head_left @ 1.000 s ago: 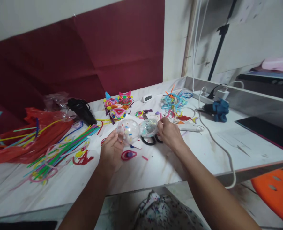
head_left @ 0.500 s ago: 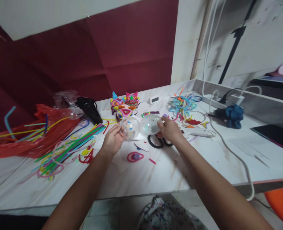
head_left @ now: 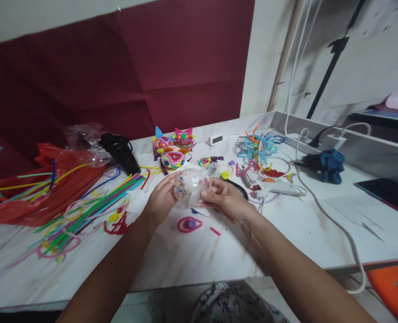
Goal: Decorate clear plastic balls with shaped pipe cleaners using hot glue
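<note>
Fingers on the left hand [head_left: 161, 197] and right hand [head_left: 227, 197] are partly curled, gripping opposite sides of a clear ball [head_left: 192, 187] with colourful specks, held over the white surface [head_left: 199, 258]. Pink teardrop loop [head_left: 190, 224] lies near it, and colourful pipe cleaners [head_left: 91, 215] sit off to the left.

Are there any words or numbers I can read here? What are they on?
No words, brands, numbers or signs can be read for sure.
Little white gadget: its grey screen is too small and blurry to tell if it shows numbers.
Clear ball: coloured specks, but no letters I can make out.
Black bottle: no writing I can make out.
</note>
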`<state>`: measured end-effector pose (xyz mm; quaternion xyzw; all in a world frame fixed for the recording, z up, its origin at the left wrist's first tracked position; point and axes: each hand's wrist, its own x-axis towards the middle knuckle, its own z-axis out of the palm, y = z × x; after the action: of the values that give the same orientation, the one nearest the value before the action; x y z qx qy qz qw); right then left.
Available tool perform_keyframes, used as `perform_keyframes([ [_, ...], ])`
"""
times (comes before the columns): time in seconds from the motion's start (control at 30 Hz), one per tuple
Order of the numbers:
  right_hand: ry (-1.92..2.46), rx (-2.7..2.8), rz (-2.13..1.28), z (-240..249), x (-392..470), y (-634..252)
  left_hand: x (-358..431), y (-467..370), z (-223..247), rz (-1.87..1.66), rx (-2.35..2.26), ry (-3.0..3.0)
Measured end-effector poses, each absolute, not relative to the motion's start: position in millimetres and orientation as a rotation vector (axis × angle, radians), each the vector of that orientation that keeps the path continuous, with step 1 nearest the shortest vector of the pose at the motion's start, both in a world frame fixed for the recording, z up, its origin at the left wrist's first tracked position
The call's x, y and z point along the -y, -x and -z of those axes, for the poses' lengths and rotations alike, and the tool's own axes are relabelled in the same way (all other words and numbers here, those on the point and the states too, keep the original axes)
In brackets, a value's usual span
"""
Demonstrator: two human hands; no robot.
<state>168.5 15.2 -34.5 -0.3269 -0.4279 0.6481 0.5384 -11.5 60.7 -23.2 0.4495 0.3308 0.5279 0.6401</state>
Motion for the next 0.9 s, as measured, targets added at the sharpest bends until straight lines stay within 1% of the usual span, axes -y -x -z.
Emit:
perform_keyframes([
  [0.13,0.690,0.979,-1.548,38.8,-14.5,-169.6,-58.1,15.3,18.5,-1.160,-0.944,-1.298],
  [0.37,0.669,0.968,-1.553,36.1,-7.5,-171.1,-61.6,28.6,5.1,-0.957,-1.036,-1.721],
  [0.5,0.604,0.980,-1.566,35.5,-2.7,-168.7,-58.4,26.6,-3.8,-0.884,-1.011,-1.976],
  [0.67,0.587,0.977,-1.566,37.7,-1.2,-166.5,-52.3,17.3,-10.4,-0.859,-1.044,-2.147],
  [0.9,0.609,0.962,-1.565,38.0,-2.4,-170.8,-56.6,23.2,-10.7,-0.579,-0.913,-2.321],
])
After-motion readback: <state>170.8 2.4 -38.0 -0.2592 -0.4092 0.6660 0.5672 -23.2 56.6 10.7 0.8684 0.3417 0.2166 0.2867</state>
